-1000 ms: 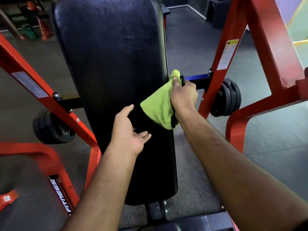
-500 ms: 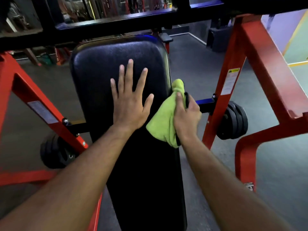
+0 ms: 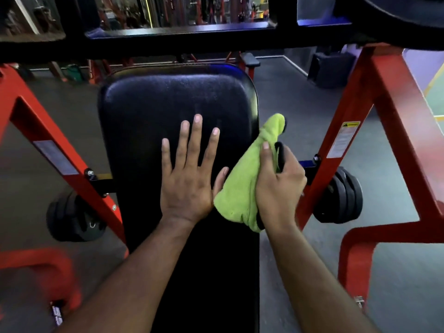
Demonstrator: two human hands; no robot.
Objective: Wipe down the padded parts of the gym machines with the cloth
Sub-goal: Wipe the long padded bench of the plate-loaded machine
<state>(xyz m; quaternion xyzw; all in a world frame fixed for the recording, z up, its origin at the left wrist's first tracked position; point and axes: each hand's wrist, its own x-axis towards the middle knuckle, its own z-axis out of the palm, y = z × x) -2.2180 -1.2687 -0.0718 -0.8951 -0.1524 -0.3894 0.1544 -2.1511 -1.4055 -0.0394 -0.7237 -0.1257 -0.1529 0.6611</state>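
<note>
Green cloth (image 3: 242, 188) gripped by right hand (image 3: 278, 186) — left hand (image 3: 187, 179) flat, fingers spread, on black pad (image 3: 149, 111).

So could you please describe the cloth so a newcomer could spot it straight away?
Find the long black bench pad between the red frame legs. At its right edge, the right hand grips a bunched cloth. It is the only lime-green thing there.

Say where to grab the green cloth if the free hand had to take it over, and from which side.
Take the loose lower fold of the green cloth, coming from the pad side. The right hand grips its outer edge against the black bench pad; the bunched top is narrow. The left hand lies flat alongside, thumb nearly touching that fold.
</note>
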